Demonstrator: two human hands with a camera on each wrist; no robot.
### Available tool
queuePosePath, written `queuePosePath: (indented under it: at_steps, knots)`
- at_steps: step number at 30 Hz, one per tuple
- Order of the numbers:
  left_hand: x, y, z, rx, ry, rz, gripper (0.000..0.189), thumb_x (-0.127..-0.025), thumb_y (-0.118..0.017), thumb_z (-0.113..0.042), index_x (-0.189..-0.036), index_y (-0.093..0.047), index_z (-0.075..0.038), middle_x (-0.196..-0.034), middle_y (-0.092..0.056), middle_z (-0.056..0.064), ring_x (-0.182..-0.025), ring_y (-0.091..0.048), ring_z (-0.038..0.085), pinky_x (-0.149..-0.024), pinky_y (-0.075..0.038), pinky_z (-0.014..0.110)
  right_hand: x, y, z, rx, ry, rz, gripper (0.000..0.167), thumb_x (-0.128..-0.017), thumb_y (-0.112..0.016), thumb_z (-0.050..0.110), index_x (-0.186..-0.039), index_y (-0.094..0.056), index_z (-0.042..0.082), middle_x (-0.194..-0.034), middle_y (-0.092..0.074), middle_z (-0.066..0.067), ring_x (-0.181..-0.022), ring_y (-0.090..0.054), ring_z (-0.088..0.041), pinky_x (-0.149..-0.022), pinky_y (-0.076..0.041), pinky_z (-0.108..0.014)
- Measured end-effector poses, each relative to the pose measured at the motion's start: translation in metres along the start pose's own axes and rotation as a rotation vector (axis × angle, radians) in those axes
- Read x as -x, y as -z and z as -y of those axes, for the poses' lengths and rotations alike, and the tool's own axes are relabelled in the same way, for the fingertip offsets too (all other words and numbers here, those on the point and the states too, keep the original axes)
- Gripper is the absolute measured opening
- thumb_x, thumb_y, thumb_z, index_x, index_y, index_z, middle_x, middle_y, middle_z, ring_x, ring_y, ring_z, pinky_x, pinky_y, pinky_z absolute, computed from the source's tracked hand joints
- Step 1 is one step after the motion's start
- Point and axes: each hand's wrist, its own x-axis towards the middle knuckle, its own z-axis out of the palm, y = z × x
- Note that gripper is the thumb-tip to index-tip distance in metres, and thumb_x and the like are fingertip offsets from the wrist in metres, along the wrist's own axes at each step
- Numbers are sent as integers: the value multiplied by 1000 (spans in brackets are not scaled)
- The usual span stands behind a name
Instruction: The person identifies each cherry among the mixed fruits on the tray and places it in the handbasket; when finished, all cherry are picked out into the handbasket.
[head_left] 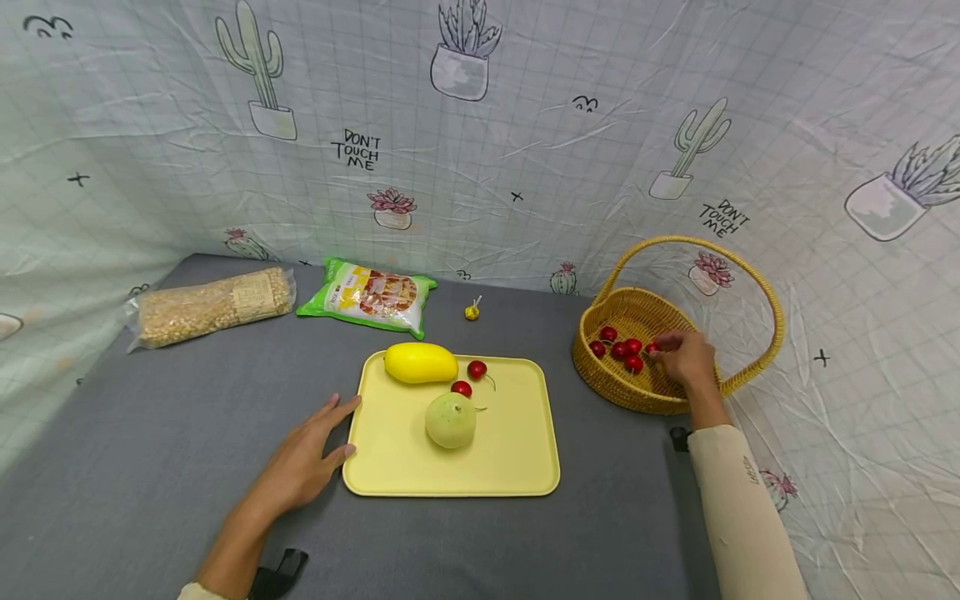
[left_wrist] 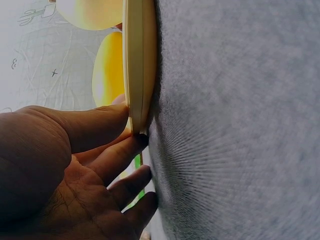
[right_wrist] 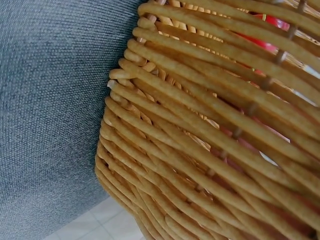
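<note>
Inside the wicker basket (head_left: 626, 402), my right hand (head_left: 686, 360) pinches a red cherry (head_left: 652, 347) between thumb and fingertips. Several more cherries (head_left: 633, 364) lie beside it on the basket floor. In the right wrist view the woven wall (right_wrist: 200, 125) hides that hand. My left hand (head_left: 300, 467) touches the left edge of a pale yellow tray (head_left: 517, 450), its thumb and fingertips at the rim in the left wrist view. On the tray are a yellow mango (head_left: 421, 363), a round pale green fruit (head_left: 451, 421) and two cherries (head_left: 477, 370).
Behind the tray lie a green-and-white packet (head_left: 371, 296) and a small yellow ball-like thing (head_left: 472, 312). A clear bag of pale grains or beans (head_left: 213, 308) lies at the back left. The basket's tall handle (head_left: 776, 308) arches beside my right arm. A printed cloth (head_left: 525, 150) hangs behind the grey tabletop.
</note>
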Motion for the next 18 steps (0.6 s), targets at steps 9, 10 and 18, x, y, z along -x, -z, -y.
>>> queuePosePath:
  at_steps: [9, 10, 18]
  knots:
    - [0, 0, 0, -7, -1, -5, 72, -99, -74, -8, -164, -43, -10, -168, -34, 33, -151, -37, 58, -113, -38, 77, 3, 1, 4, 25, 15, 13, 32, -98, -74, 13, -122, -74, -8, -119, -75, -30, -117, -65, -51, -108, -46, -65]
    - [1, 0, -1, -8, -1, -4, 71, -99, -74, -8, -163, -43, -10, -168, -34, 33, -151, -37, 58, -113, -38, 77, 3, 0, 4, 25, 14, 17, 32, -99, -74, 13, -123, -74, -8, -120, -75, -30, -117, -65, -51, -109, -45, -66]
    - [1, 0, -1, -6, 6, 4, 72, -99, -74, -8, -164, -42, -10, -168, -33, 34, -151, -37, 59, -113, -39, 77, 3, -1, 2, 25, 20, -35, 32, -100, -72, 14, -125, -74, -7, -120, -75, -30, -114, -65, -50, -104, -49, -64]
